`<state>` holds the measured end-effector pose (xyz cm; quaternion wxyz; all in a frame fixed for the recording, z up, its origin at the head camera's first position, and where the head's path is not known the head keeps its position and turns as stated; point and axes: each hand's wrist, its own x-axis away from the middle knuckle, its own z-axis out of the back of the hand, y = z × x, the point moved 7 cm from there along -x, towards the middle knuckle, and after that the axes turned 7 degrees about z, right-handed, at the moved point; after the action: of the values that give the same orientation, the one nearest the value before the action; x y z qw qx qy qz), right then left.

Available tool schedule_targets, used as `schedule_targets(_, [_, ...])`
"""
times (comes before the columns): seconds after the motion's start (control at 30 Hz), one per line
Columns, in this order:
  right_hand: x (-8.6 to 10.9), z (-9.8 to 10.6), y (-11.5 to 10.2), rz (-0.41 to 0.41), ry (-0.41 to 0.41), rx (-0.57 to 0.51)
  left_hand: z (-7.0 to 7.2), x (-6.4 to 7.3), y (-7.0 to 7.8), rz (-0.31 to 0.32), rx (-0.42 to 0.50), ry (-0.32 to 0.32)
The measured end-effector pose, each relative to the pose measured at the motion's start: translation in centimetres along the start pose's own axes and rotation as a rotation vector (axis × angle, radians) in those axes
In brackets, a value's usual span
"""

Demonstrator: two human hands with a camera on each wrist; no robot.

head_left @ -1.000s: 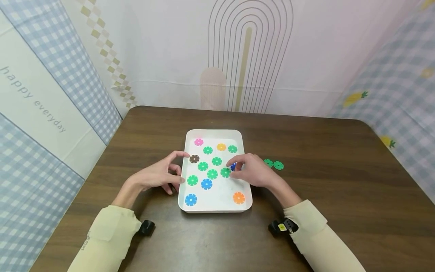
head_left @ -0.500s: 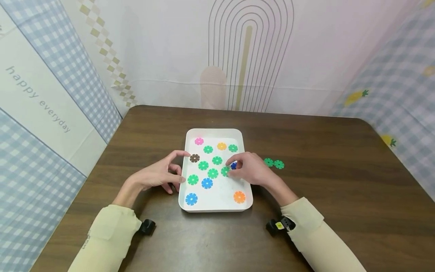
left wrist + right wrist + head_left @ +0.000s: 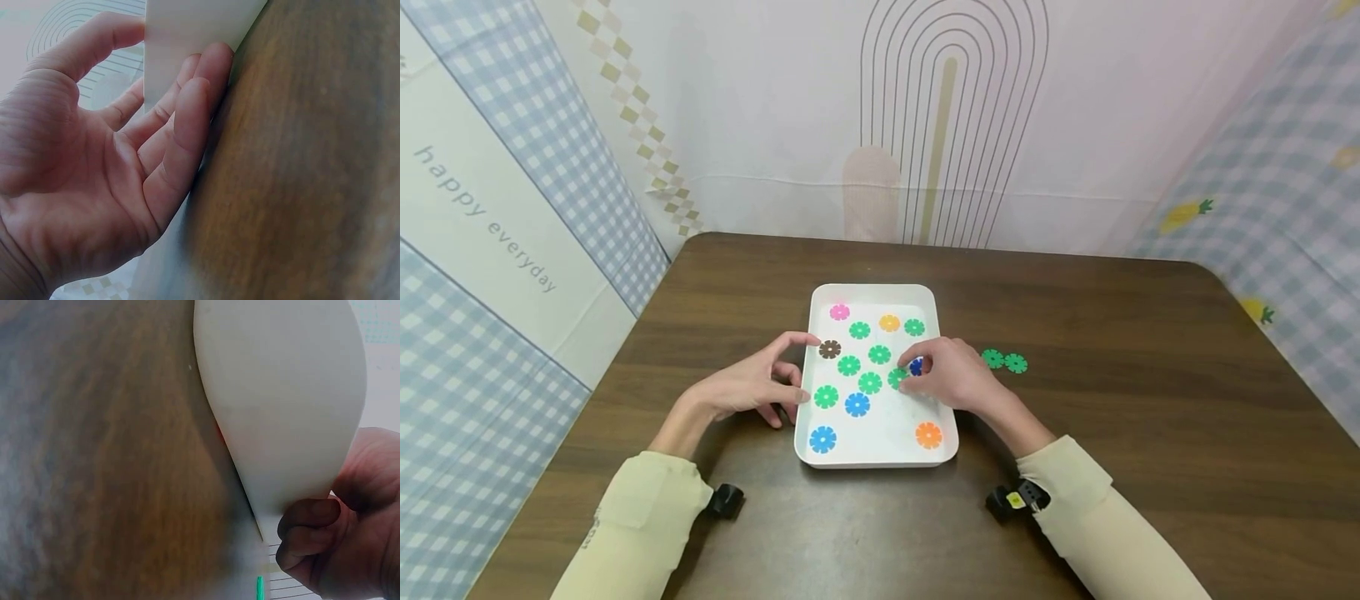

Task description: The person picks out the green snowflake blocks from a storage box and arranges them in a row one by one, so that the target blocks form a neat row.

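Green disc [image 3: 895, 377] at the right grip [image 3: 953, 375] in head view alone, hold unclear; left grip [image 3: 751, 381] apart.

"happy everyday" on checked cloth [image 3: 505, 200]

Passable: tray [image 3: 883, 442], between nearest blue disc [image 3: 822, 439] and orange disc [image 3: 928, 435] | blocking its sides: left fingers [image 3: 792, 338], right fingers [image 3: 917, 349]

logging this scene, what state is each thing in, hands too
Tray, flat on table, uncovered
Left hand, touching tray's left edge
Right hand, fingertips at a green disc, grip unclear
Navy disc, in tray, partly hidden
Other tray discs, flat, scattered
Two green discs, flat on table, side by side
Cloth, hanging, creased
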<state>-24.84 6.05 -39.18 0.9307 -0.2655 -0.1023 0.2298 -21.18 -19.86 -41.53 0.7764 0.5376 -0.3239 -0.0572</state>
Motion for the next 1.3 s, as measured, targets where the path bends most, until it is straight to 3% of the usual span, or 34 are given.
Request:
schedule_targets(0.43, [-0.1, -0.01, -0.19, 0.001, -0.015, 0.025, 0.01, -0.07, 0.03, 0.004, -0.003, 0.004])
schedule_targets(0.87, [0.04, -0.35, -0.22, -0.01, -0.079, 0.008, -0.12, 0.08, 0.04, -0.003, -0.003, 0.004])
schedule_targets(1.3, [0.57, -0.42, 0.16, 0.109, -0.048, -0.037, -0.08, 0.05, -0.11, 0.001, 0.007, 0.01])
